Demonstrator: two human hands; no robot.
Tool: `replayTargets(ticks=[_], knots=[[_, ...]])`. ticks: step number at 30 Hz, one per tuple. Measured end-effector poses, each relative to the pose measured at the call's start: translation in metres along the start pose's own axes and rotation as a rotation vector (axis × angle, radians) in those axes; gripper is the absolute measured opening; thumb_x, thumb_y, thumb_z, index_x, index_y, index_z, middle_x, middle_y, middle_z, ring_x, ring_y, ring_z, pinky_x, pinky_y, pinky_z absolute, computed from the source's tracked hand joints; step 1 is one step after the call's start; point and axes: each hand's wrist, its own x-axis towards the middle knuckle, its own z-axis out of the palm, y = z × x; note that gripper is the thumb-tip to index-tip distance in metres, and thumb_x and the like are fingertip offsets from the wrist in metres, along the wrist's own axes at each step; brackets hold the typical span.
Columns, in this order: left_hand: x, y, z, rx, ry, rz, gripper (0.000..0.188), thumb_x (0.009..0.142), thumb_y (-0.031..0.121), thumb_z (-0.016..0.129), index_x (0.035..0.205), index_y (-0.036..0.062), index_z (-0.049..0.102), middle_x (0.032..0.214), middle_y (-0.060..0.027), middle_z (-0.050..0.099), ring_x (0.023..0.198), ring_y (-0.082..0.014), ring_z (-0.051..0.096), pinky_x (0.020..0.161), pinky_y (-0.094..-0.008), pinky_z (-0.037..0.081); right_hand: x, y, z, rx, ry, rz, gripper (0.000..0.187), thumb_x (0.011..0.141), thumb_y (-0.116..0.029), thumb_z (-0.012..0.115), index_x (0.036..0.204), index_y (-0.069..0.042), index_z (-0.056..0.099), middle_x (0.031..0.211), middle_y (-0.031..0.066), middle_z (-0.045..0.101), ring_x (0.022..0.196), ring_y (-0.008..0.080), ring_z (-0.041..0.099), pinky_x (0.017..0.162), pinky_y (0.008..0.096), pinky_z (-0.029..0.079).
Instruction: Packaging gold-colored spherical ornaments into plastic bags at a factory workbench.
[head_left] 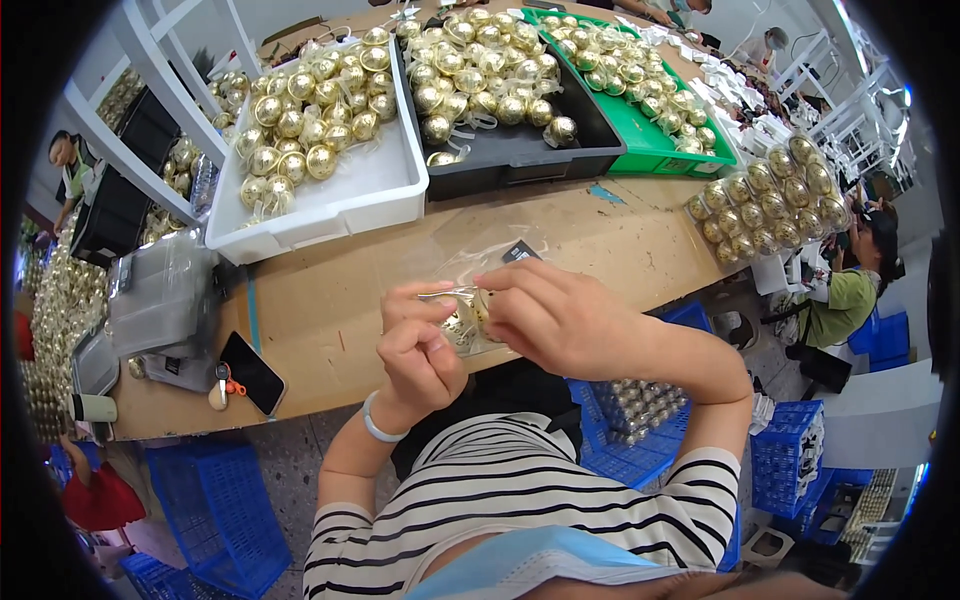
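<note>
In the middle of the table's near edge, both hands are closed around one gold ball ornament [463,328], partly hidden by the fingers. My left hand [420,348] pinches a thin, shiny ribbon [445,295] at the top of the ball. The fingertips of my right hand [555,312] press on the ball's right side, near the ribbon's other end. Just beyond the hands lies a clear plastic package [480,245] with a black label [520,251].
White [330,215], black [520,170] and green [660,160] trays of gold balls line the far side. Clear packs of balls [765,205] stand right. A phone [252,372], orange-handled scissors [234,386] and clear boxes [160,290] lie left. Several people work nearby.
</note>
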Motion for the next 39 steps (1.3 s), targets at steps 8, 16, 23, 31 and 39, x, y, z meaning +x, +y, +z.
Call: replayTargets(ticks=[8, 16, 23, 31, 39], knots=[[0.011, 0.002, -0.003, 0.001, 0.089, 0.051, 0.017, 0.089, -0.002, 0.046, 0.101, 0.0033, 0.035, 0.100, -0.0190, 0.060, 0.094, -0.0374, 0.064, 0.081, -0.0483, 0.049, 0.006, 0.016, 0.008, 0.445, 0.174, 0.182, 0.018, 0.080, -0.009, 0.083, 0.090, -0.004, 0.069, 0.118, 0.0124, 0.069, 0.100, 0.0259, 0.067, 0.083, 0.0329, 0.055], [0.021, -0.011, -0.005, 0.090, 0.216, 0.271, 0.024, 0.087, -0.003, 0.048, 0.102, 0.0078, 0.033, 0.108, -0.0135, 0.061, 0.092, -0.0382, 0.067, 0.079, -0.0514, 0.048, 0.000, 0.002, 0.025, 0.757, 0.386, 0.452, 0.007, 0.083, -0.007, 0.083, 0.087, -0.005, 0.077, 0.127, 0.0143, 0.067, 0.115, 0.0208, 0.063, 0.092, 0.0324, 0.052], [0.046, -0.007, -0.013, 0.258, -0.037, 0.497, 0.031, 0.085, -0.007, 0.047, 0.103, 0.0115, 0.031, 0.112, -0.0107, 0.055, 0.095, -0.0404, 0.066, 0.076, -0.0520, 0.049, -0.003, 0.010, 0.021, 0.877, 0.477, 0.365, 0.005, 0.086, -0.002, 0.079, 0.085, -0.001, 0.074, 0.132, 0.0190, 0.062, 0.118, 0.0207, 0.061, 0.095, 0.0339, 0.052], [0.033, -0.007, -0.002, -0.011, -0.023, 0.224, 0.017, 0.096, 0.008, 0.045, 0.103, 0.0073, 0.029, 0.100, -0.0159, 0.054, 0.091, -0.0362, 0.065, 0.084, -0.0484, 0.052, -0.013, 0.038, 0.021, 0.447, 0.445, 0.178, 0.070, 0.086, -0.025, 0.082, 0.144, -0.004, 0.049, 0.147, 0.0128, 0.051, 0.124, 0.0265, 0.057, 0.104, 0.0397, 0.048], [0.034, 0.008, 0.021, -0.240, -0.226, 0.205, 0.011, 0.094, 0.001, 0.038, 0.100, 0.0054, 0.030, 0.096, -0.0163, 0.055, 0.089, -0.0328, 0.061, 0.081, -0.0431, 0.050, -0.056, 0.018, 0.009, 0.883, 0.073, 0.263, 0.042, 0.105, -0.022, 0.056, 0.140, 0.002, 0.055, 0.137, 0.0185, 0.062, 0.130, 0.0323, 0.056, 0.108, 0.0418, 0.044]])
